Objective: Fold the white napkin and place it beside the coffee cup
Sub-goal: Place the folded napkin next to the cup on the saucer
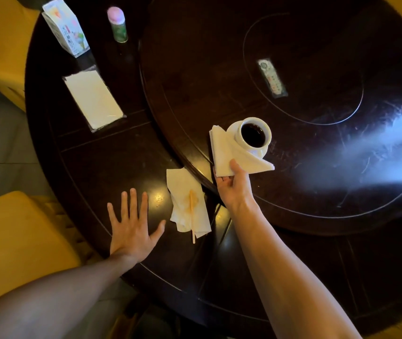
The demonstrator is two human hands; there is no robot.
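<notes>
The right hand (234,185) has the folded white napkin (229,152) pinched at its near edge, thumb on top and fingers curled underneath, and the napkin sits right up against the coffee cup (252,137), on the cup's left and near side. One corner of the napkin pokes out past the near side of the cup, towards the right. Whether the napkin lies flat on the wood or hangs just above it cannot be told from this angle. The cup is white, full of dark coffee, standing upright near the edge of the raised round turntable (317,179) of the dark table (121,167).

The left hand (132,228) is well to the near left of the cup, palm down, fingers spread wide and flat on the table, gripping nothing.

Between that hand and the cup lies a crumpled stained napkin (187,199) with a thin wooden stick (192,216) across it. Far to the left of the cup sits a wrapped stack of napkins (93,99); beyond that, a small carton (65,28) and a bottle with a pink cap (117,24). Beyond the cup, towards the middle of the turntable, lies a remote control (272,78). A yellow chair (16,241) stands off the table's near left edge.
</notes>
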